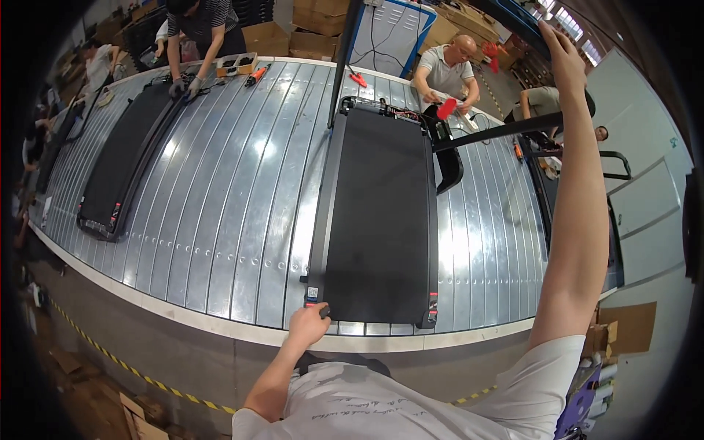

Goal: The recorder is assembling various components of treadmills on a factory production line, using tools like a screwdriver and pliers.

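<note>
At the far left of the frame, a second treadmill deck (121, 165) lies flat on the ribbed metal conveyor (235, 198), its black belt running from lower left toward upper centre. At its upper end a co-worker in a striped top bends over it with both gloved hands (185, 86) on the frame. Just right of those hands, near the top edge, sit a small parts tray (236, 64) and an orange power driver (257, 74).

Lower centre: the left hand (308, 323) comes up from the bottom edge on a bent forearm, the wrist straight. Its fingers are curled at the near left corner of the central treadmill deck (381, 220), the thumb side against the black corner cap (whether it truly grips the edge or merely rests there cannot be told). This deck occupies the middle of the frame, lengthwise on the conveyor, with its near end close to the conveyor's front lip and its far end at upper centre, where loose wiring shows.

Upper centre-right: a seated person in a pale shirt works at the deck's far end, holding a red tool (446, 108).

Right of frame: the right arm rises fully extended, elbow nearly locked, from the lower right to the upper right. The right hand (561, 51) is raised at an overhead dark bar (517, 22), fingers extended along it; the clasp cannot be confirmed. A black handrail (499, 132) crosses behind the forearm.
</note>
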Demonstrator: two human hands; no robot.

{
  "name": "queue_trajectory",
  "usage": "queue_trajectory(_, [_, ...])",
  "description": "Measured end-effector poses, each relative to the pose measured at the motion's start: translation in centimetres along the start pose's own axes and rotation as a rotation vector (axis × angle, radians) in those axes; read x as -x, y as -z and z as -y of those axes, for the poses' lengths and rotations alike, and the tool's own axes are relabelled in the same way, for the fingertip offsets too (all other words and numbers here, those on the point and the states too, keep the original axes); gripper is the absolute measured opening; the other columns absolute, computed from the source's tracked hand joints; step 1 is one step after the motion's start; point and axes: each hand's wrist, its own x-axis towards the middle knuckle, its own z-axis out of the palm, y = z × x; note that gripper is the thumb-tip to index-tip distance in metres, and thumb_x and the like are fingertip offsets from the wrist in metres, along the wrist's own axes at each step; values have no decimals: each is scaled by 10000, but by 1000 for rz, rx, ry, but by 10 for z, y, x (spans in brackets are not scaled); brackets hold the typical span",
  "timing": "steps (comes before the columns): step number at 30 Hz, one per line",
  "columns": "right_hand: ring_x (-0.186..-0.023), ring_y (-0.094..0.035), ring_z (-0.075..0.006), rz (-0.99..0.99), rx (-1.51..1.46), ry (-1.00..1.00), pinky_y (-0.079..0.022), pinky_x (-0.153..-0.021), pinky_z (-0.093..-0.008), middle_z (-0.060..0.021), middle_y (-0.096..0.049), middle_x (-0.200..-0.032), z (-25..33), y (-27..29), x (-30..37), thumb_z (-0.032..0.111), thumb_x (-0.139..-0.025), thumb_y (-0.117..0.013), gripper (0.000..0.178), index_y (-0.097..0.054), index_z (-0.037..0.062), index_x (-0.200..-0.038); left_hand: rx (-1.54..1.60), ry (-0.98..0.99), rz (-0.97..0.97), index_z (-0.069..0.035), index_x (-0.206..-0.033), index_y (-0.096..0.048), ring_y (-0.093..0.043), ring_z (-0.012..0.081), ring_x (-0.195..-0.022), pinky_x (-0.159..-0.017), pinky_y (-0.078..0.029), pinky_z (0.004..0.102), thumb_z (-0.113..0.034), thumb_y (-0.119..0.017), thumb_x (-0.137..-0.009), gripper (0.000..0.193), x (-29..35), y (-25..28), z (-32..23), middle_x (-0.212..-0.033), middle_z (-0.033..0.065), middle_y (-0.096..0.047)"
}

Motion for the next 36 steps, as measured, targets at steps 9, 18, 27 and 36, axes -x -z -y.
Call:
queue_trajectory(9, [-1072,-564,-239,-30,100,65,-362,-932,-313,-87,-643,-1079,-28,36,3,704,-769,-487,644,-651,192,-1123,-21,72,16,-136,-1062,-651,-613,389,-835,-770,-491,466,-274,-549,-741,364,8,-21,-46,-863,197,-653])
queue_trajectory(18, [-973,-600,-214,-33,13,72,-403,-882,-286,-86,-664,-988,-23,47,6,650,-792,-523,609,-672,135,-1081,-44,69,36,-129,-1067,-650,-607,375,-885,-804,-478,452,-301,-535,-757,372,25,-15,-35,-907,193,-652])
queue_trajectory(27, [-1029,-573,-252,-67,54,114,-374,-923,-335,-126,-638,-1037,-20,44,7,661,-790,-500,619,-661,143,-1088,-54,-21,78,-131,-1065,-649,-622,368,-862,-782,-497,450,-276,-554,-750,360,30,-10,-34,-901,185,-657])
queue_trajectory(36, [-1017,-573,-239,-36,72,170,-368,-925,-314,-106,-642,-1039,16,44,28,540,-889,-437,501,-647,141,-1107,-87,-40,124,-146,-1037,-648,-627,355,-851,-769,-501,449,-275,-550,-757,323,36,6,-23,-890,165,-662])
